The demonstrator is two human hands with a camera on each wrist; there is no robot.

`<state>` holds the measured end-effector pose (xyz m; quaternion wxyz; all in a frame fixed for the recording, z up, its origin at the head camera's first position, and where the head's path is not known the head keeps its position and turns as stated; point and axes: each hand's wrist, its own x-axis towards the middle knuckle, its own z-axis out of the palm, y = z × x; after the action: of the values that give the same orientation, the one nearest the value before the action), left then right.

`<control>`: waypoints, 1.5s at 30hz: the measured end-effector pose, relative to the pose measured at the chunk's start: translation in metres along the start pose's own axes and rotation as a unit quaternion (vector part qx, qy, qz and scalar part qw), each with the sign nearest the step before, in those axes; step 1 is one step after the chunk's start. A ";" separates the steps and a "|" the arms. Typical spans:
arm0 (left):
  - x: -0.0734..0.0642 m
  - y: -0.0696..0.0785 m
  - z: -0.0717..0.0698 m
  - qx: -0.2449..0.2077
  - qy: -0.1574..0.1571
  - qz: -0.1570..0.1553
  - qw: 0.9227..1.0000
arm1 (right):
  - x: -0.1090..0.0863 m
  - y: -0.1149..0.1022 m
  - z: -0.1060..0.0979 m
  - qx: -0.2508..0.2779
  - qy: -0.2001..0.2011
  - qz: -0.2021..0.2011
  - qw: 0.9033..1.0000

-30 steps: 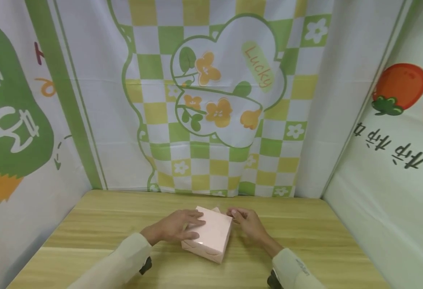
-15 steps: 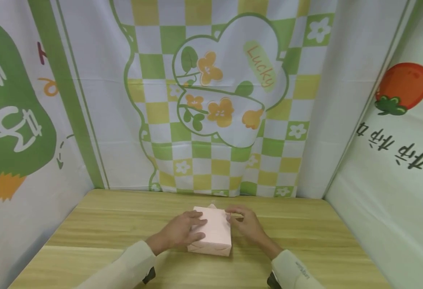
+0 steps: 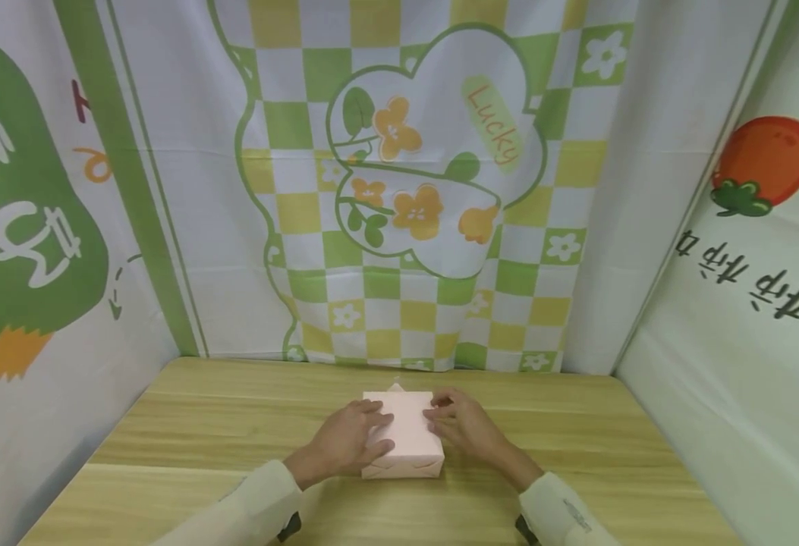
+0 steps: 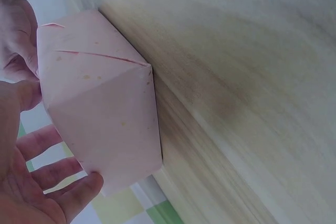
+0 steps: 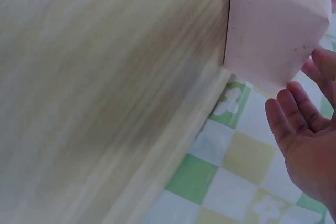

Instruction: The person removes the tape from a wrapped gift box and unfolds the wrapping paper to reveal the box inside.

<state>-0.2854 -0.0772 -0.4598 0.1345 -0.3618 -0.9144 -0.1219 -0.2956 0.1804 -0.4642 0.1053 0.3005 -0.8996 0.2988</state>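
A pale pink cardboard box (image 3: 409, 430), closed on top, stands on the wooden table in front of the person. A small pointed flap (image 3: 396, 387) sticks up at its back edge. The left hand (image 3: 346, 438) rests on the box's left side and top, its fingers spread; in the left wrist view, fingertips touch a wall of the box (image 4: 105, 114). At the right rear edge, the right hand (image 3: 469, 428) touches the box with thumb and fingertips. In the right wrist view, several fingers of that hand (image 5: 310, 140) hang loosely beside the box (image 5: 275, 30).
The wooden table (image 3: 201, 432) reaches back to a checked green and yellow cloth (image 3: 399, 318). White printed cloths hang at the left (image 3: 146, 334) and right (image 3: 727, 379). Wood surface extends on both sides of the box.
The box has turned from a slant to nearly square with the person. The left hand moved slightly right with it, and the right hand's fingers shifted onto the box's right edge.
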 end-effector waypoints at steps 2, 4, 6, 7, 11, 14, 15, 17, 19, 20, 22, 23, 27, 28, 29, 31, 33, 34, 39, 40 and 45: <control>0.000 0.001 -0.001 -0.003 -0.001 -0.002 1.000 | -0.001 -0.002 -0.002 -0.023 0.002 -0.009 1.000; -0.001 0.002 -0.001 -0.005 0.000 -0.006 1.000 | -0.002 -0.004 -0.003 -0.045 0.006 -0.022 0.999; -0.001 0.001 -0.001 -0.007 0.003 -0.005 1.000 | -0.003 -0.005 -0.004 -0.066 0.011 -0.040 0.997; -0.001 0.001 -0.001 -0.007 0.005 -0.006 1.000 | -0.003 -0.004 -0.003 -0.079 0.015 -0.055 0.995; -0.002 0.000 0.001 -0.003 0.012 -0.004 1.000 | -0.004 -0.004 -0.003 -0.111 0.028 -0.095 0.989; -0.003 0.000 0.003 0.008 0.019 -0.005 1.000 | -0.004 -0.006 -0.003 -0.114 0.032 -0.097 0.988; -0.003 0.000 0.003 0.010 0.021 -0.005 1.000 | -0.004 -0.006 -0.002 -0.115 0.031 -0.090 0.989; -0.003 0.001 0.004 0.014 0.022 -0.009 1.000 | -0.003 -0.009 -0.002 -0.118 0.027 -0.070 0.990; -0.003 0.001 0.005 0.018 0.024 -0.010 1.000 | -0.001 -0.012 -0.002 -0.122 0.020 -0.042 0.991; -0.003 0.001 0.005 0.020 0.024 -0.009 0.999 | 0.000 -0.014 -0.002 -0.123 0.015 -0.028 0.992; -0.003 0.001 0.004 0.022 0.024 -0.005 0.999 | 0.002 -0.018 -0.003 -0.120 0.007 -0.007 0.993; -0.002 0.001 0.003 0.024 0.024 -0.001 0.999 | 0.003 -0.020 -0.003 -0.116 0.003 0.000 0.993; -0.001 0.000 -0.001 0.019 0.009 0.011 1.000 | 0.006 -0.026 -0.007 -0.104 -0.013 0.009 0.994; 0.000 0.000 -0.002 0.019 0.002 0.015 1.000 | 0.007 -0.027 -0.008 -0.101 -0.018 0.008 0.995; 0.001 -0.001 -0.003 0.018 -0.007 0.016 1.000 | 0.007 -0.028 -0.009 -0.098 -0.022 0.007 0.995; 0.002 -0.003 -0.004 0.022 -0.026 0.017 0.999 | 0.008 -0.028 -0.011 -0.094 -0.032 0.005 0.995; 0.004 -0.005 -0.006 0.026 -0.044 0.020 0.998 | 0.009 -0.028 -0.012 -0.090 -0.042 0.001 0.995; 0.004 -0.006 -0.006 0.027 -0.051 0.022 0.998 | 0.009 -0.027 -0.013 -0.091 -0.044 -0.002 0.995; 0.005 -0.010 -0.007 -0.012 -0.067 0.028 0.997 | 0.012 -0.026 -0.014 -0.101 -0.056 -0.015 0.993; 0.004 -0.011 -0.007 -0.021 -0.069 0.027 0.997 | 0.013 -0.025 -0.013 -0.101 -0.058 -0.014 0.993; 0.002 -0.014 -0.008 -0.042 -0.077 0.022 0.996 | 0.015 -0.026 -0.012 -0.106 -0.068 -0.010 0.992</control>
<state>-0.2953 -0.0878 -0.4536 0.0513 -0.3950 -0.9081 -0.1289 -0.2924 0.1637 -0.4369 0.0782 0.3165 -0.9282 0.1792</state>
